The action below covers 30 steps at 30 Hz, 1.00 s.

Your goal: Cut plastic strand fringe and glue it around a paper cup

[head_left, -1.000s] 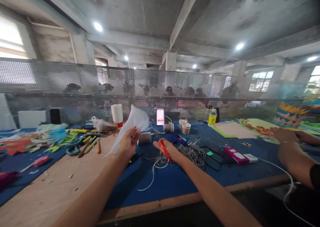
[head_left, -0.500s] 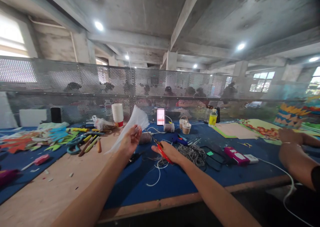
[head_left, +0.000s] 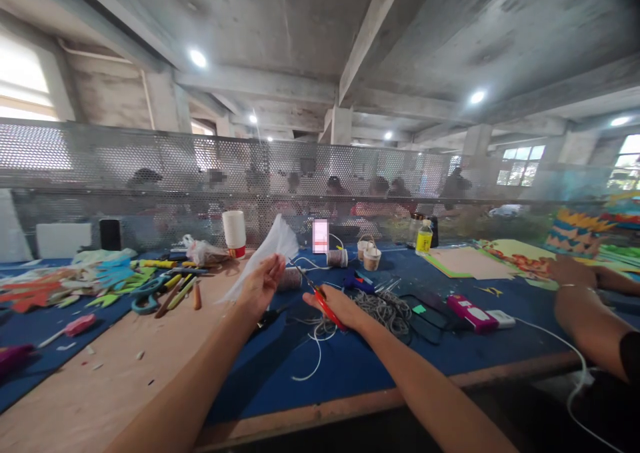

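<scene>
My left hand is closed on a thin, translucent white sheet, which fans out above the fingers and hangs down behind the wrist. In my right hand are red-handled scissors, their blades pointing up and left toward the left fingers. The tip lies close to the left fingertips; whether it touches the sheet I cannot tell. Behind the hands lies a spool of twine, partly hidden by my left hand. A tangle of grey cord sits just right of my right hand, and loose white cord curls below it.
Large blue-handled scissors and several tools lie at left beside colourful cut pieces. A paper cup stack, small baskets, a yellow-labelled bottle and a magenta box stand around. Another person's arm reaches in from the right.
The white sheet's top edge has shifted slightly, and my left fingers have drawn in a little. The scissors remain nearly in place. The whole view has moved marginally.
</scene>
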{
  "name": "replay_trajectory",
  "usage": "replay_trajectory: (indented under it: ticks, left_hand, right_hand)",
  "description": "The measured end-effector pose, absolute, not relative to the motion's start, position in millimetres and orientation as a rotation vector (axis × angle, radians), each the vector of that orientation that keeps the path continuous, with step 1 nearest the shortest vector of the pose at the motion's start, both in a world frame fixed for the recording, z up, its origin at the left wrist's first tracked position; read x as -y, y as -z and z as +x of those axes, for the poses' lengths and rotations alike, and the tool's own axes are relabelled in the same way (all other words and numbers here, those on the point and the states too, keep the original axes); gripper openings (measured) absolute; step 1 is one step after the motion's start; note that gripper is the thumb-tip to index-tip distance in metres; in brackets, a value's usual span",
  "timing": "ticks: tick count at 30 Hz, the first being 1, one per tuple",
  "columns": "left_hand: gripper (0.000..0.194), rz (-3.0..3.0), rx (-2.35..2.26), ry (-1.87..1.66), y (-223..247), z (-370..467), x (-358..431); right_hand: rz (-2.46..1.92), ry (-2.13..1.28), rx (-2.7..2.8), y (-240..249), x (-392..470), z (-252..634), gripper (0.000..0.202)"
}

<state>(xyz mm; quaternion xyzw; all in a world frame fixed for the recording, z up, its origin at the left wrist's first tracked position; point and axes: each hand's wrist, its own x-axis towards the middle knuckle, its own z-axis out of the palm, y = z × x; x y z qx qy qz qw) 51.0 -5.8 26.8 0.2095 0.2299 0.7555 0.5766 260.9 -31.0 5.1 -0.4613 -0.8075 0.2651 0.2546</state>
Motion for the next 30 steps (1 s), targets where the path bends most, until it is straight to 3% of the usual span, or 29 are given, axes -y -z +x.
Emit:
replay_trajectory:
  ticks: [24, 30]
  left_hand:
    - [0.015, 0.470, -0.640, -1.750, -25, 59, 7]
    - [0.013, 0.517, -0.653, -1.733, -19, 59, 4]
  right_hand:
    - [-1.279, -0.495, 2.211, 5, 29, 255, 0.050]
    - [-1.264, -0.569, 2.199, 4, 29, 256, 0.051]
